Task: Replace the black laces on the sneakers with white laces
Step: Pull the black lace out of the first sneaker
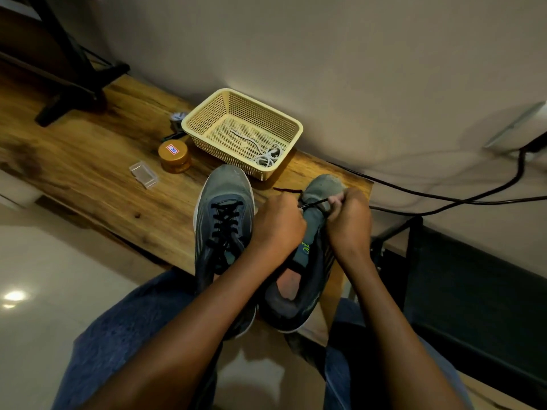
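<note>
Both hands, left hand [276, 223] and right hand [349, 218], pinch the black lace [313, 203] in a closed grip over the right sneaker [307, 261] on the bench [88, 161].

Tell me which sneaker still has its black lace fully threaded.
The left sneaker, untouched; both hands are pulling the black lace out of the right sneaker.

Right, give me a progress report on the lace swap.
Done: the right sneaker looks nearly unlaced. In hand: both the left hand and right hand pull its black lace near the toe. Left: the left sneaker is fully black-laced, and the white laces sit unused in the basket.
</note>
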A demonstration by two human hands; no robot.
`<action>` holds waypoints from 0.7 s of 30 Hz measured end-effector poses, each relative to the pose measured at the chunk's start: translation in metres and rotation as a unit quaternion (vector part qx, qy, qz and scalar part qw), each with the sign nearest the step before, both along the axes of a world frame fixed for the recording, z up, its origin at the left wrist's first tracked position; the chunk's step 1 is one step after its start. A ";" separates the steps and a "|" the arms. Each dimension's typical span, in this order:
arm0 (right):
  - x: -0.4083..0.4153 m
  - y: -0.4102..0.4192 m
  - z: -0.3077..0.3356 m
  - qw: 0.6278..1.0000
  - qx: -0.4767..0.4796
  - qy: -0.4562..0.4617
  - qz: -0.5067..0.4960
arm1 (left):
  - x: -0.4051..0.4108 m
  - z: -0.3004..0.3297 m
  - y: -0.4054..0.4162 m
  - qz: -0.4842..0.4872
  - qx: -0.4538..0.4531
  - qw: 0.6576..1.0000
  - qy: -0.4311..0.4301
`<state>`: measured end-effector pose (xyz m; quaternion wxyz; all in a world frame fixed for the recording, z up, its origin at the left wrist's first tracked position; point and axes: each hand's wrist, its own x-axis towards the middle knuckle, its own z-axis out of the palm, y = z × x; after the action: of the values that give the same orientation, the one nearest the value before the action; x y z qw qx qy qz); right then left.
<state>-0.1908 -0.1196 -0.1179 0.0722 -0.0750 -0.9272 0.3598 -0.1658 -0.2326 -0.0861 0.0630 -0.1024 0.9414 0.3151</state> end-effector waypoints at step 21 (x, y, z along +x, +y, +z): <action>0.000 -0.003 0.002 0.969 0.207 0.019 0.129 | -0.004 -0.007 -0.001 -0.021 -0.014 1.000 -0.008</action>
<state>-0.1906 -0.1226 -0.1162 0.0567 0.0689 -0.9819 0.1672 -0.1695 -0.2334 -0.0929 0.0759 -0.0861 0.9472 0.2994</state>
